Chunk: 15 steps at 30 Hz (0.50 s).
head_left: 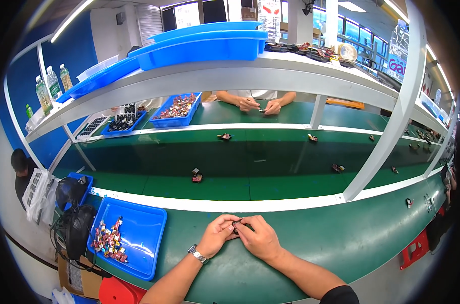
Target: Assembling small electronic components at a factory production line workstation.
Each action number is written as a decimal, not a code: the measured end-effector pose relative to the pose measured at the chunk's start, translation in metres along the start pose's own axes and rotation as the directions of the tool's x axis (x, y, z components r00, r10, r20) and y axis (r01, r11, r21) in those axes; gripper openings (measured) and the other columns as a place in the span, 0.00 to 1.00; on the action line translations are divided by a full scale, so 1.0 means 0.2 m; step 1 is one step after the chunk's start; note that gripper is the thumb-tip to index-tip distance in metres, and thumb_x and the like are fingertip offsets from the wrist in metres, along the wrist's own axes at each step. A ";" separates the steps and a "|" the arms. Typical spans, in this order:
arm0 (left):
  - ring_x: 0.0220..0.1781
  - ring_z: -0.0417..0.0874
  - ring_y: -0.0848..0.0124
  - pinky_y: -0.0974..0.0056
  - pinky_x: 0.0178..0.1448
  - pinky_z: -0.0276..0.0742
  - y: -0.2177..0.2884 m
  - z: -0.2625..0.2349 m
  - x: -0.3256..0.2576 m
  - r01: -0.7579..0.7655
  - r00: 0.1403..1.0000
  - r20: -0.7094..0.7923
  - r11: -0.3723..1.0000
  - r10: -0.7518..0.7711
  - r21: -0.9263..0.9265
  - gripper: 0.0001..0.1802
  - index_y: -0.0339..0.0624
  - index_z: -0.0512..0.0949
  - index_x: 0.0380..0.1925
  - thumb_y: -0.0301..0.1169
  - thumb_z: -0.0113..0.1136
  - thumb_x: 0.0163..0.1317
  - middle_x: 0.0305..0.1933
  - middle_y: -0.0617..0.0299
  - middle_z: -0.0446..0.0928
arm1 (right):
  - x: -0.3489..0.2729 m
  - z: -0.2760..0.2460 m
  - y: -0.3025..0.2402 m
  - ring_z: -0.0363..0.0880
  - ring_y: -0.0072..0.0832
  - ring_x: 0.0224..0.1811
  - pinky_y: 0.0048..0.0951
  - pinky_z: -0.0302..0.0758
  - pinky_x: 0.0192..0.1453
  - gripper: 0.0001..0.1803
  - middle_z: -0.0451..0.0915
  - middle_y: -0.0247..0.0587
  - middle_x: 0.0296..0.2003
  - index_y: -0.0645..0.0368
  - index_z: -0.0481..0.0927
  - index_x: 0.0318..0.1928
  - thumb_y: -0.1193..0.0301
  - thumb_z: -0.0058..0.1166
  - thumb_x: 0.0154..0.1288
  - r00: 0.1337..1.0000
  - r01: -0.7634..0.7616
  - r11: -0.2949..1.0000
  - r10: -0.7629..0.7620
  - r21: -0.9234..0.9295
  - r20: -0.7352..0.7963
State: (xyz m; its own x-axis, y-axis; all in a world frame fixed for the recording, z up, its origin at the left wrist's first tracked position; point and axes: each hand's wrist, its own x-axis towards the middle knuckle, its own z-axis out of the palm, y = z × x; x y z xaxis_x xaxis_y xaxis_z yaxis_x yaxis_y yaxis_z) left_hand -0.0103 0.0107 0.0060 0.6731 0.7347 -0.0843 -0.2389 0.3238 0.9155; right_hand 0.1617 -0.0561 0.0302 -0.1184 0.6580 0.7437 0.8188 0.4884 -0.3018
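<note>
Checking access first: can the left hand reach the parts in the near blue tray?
Likely yes: the tray is open, the parts uncovered, though the left hand helps hold a small piece.

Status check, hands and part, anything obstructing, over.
Left hand, right hand pinching small dark part. Part mostly hidden. Blue tray at left, not obstructing.

Bottles point(43, 95) stand on the shelf point(214, 78), a red stool point(117, 292) near a cardboard box point(91, 283)

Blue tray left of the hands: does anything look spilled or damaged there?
Nothing stands out: the blue tray shows no visible crack, and its small parts lie loosely heaped toward its left side, apparently within the rim.
</note>
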 end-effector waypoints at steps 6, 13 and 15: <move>0.58 0.80 0.72 0.63 0.63 0.79 0.00 0.00 0.00 -0.002 1.000 0.001 1.000 0.002 -0.009 0.14 0.39 0.71 0.59 0.24 0.46 0.77 0.56 0.60 0.80 | 0.01 0.01 0.00 0.79 0.33 0.39 0.31 0.80 0.40 0.12 0.79 0.36 0.39 0.57 0.85 0.39 0.79 0.68 0.52 0.999 -0.022 1.000 0.023 0.018 -0.033; 0.59 0.80 0.70 0.61 0.63 0.79 0.02 0.02 0.00 0.006 1.000 -0.015 1.000 -0.006 0.004 0.14 0.39 0.71 0.58 0.24 0.47 0.76 0.58 0.58 0.79 | 0.00 0.02 0.01 0.79 0.33 0.37 0.31 0.80 0.39 0.10 0.79 0.36 0.36 0.59 0.85 0.38 0.79 0.66 0.53 0.998 0.049 0.998 -0.051 -0.048 -0.042; 0.59 0.80 0.69 0.60 0.63 0.79 0.02 0.02 0.00 0.003 1.000 -0.018 1.000 -0.003 0.002 0.14 0.40 0.71 0.58 0.24 0.48 0.75 0.59 0.57 0.79 | 0.01 0.02 0.00 0.79 0.32 0.36 0.30 0.81 0.38 0.09 0.79 0.36 0.35 0.60 0.85 0.37 0.80 0.65 0.53 0.996 0.069 0.994 -0.074 -0.087 -0.049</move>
State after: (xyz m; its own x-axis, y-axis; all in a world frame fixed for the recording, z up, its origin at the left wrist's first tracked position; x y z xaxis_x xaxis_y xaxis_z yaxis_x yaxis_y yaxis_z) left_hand -0.0092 0.0091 0.0109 0.6611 0.7444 -0.0943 -0.2356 0.3253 0.9158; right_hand 0.1591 -0.0527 0.0288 -0.1504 0.5911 0.7925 0.8545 0.4809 -0.1965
